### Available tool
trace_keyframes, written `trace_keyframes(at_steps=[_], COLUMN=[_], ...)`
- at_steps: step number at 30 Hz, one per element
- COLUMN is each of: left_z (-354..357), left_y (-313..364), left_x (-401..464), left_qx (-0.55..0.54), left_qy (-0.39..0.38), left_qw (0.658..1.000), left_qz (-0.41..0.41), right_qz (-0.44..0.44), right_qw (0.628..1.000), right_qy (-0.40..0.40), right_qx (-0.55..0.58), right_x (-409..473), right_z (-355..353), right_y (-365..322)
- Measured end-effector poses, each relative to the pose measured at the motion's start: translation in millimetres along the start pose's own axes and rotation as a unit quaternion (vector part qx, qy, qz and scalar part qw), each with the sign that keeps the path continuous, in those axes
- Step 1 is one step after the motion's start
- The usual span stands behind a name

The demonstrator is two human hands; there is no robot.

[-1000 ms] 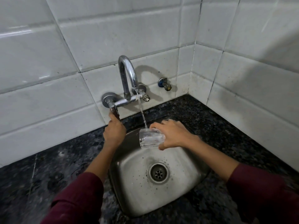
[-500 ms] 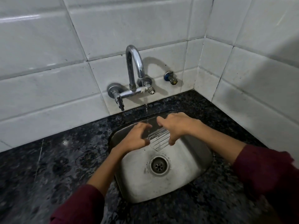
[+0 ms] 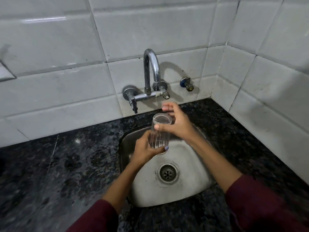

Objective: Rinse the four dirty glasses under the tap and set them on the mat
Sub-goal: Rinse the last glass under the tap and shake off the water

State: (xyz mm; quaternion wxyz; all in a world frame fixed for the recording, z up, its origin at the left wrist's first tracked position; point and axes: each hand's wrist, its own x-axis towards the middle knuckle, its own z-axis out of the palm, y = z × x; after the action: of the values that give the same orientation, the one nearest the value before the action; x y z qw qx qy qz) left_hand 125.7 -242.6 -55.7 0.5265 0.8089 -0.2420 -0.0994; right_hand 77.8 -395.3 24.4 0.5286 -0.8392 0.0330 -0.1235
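Observation:
A clear ribbed glass (image 3: 159, 133) stands upright over the steel sink (image 3: 187, 186), below the wall tap (image 3: 151, 76). My left hand (image 3: 145, 150) wraps around its lower part, thumb across the base. My right hand (image 3: 175, 124) is at the rim, thumb on the glass near the top and fingers spread behind the mouth. No water stream shows from the spout. The other glasses and the mat are out of view.
A dark speckled stone counter (image 3: 66, 164) surrounds the sink. White tiled walls (image 3: 267, 81) meet in a corner at the right. A small blue-and-brass valve (image 3: 188, 84) sticks out of the wall right of the tap. The tap handle (image 3: 133, 104) hangs down at the left.
My left hand left the tap handle and came to the glass. The glass went from lying sideways under the stream to upright in both hands. The water flow has stopped.

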Motion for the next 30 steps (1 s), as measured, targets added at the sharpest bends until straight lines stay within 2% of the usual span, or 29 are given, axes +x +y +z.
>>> trace_keyframes(at_steps=[2, 5, 11, 15, 17, 18, 25, 30], left_z=[-1, -8, -54, -120, -184, -193, -351, -411], left_y=[-5, -14, -28, -49, -82, -84, -195, -247], left_x=[-4, -10, -13, -25, -47, -49, -149, -195], left_qx=[-0.032, -0.044, -0.042, -0.008, 0.041, 0.072, 0.227, 0.348], left_qy=[0.022, 0.042, 0.02, 0.04, 0.084, 0.073, 0.161, 0.201], left_qw=[0.999, 0.998, 0.998, 0.997, 0.989, 0.986, 0.911, 0.825], left_qz=[-0.011, -0.022, -0.039, -0.066, -0.113, -0.128, -0.305, -0.398], right_qz=[0.065, 0.103, 0.076, 0.047, 0.029, 0.028, 0.0, -0.033], right_qw=[0.992, 0.989, 0.997, 0.999, 0.997, 0.998, 0.971, 0.962], right_qy=[-0.003, 0.0, -0.005, -0.021, -0.065, -0.063, -0.235, -0.271], right_qx=[0.11, 0.104, 0.032, 0.002, -0.003, -0.005, 0.035, 0.027], right_x=[-7, -4, 29, 62, 85, 89, 143, 166], right_z=[23, 51, 90, 135, 192, 193, 407, 528], right_y=[16, 22, -7, -40, -65, -70, -140, -172])
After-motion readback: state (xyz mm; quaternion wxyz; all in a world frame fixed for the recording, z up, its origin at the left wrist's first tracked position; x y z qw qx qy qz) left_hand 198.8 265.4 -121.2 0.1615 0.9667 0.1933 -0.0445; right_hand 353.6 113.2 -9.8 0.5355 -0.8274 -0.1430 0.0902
